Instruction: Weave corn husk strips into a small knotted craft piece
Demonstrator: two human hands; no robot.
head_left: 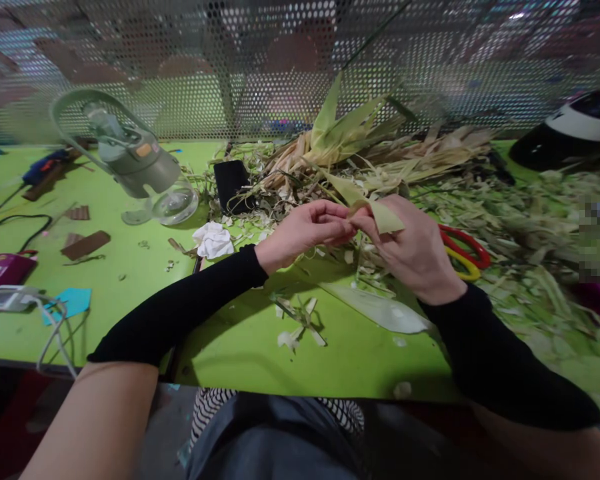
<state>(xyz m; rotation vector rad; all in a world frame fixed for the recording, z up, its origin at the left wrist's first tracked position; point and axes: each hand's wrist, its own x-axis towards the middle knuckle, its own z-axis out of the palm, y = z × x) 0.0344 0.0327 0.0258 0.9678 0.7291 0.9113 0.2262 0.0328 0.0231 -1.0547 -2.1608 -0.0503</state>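
green husk strip (387,217) pinched by left hand (303,233) and right hand (415,250)

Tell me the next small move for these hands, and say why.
Probably the right hand should fold the free end of the pale green, flat, leafy husk strip in toward the left hand: that end juts out over the right hand's fingers, while both hands' fingertips meet beside it. Exactly what they pinch is partly hidden.
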